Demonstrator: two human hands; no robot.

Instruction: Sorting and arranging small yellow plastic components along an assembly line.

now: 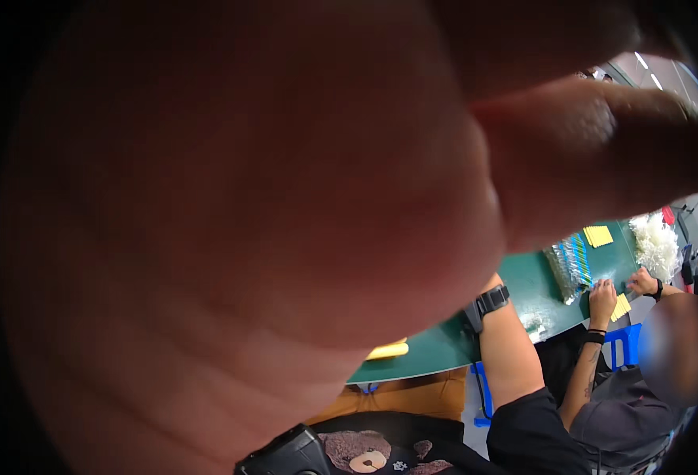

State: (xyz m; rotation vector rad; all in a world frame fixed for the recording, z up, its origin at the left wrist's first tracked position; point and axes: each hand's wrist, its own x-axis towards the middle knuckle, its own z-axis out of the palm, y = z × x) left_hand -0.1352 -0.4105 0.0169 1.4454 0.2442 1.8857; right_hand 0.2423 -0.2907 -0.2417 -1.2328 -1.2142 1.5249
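My left hand fills most of the view, very close to the lens and blurred. Its fingers stretch toward the right with gaps between them, and I see nothing held in it. A black device shows beside its wrist at the lower edge. My right forearm, with a black watch, reaches over the green table. The fingers of my right hand are hidden behind my left hand. Yellow rolled or folded pieces lie near the table's front edge, partly covered by my left hand.
To the right, a co-worker's hands rest by yellow pieces. Beyond them are a bundle of clear, blue and green packets, more yellow pieces and a white shredded pile. A blue stool stands below the table edge.
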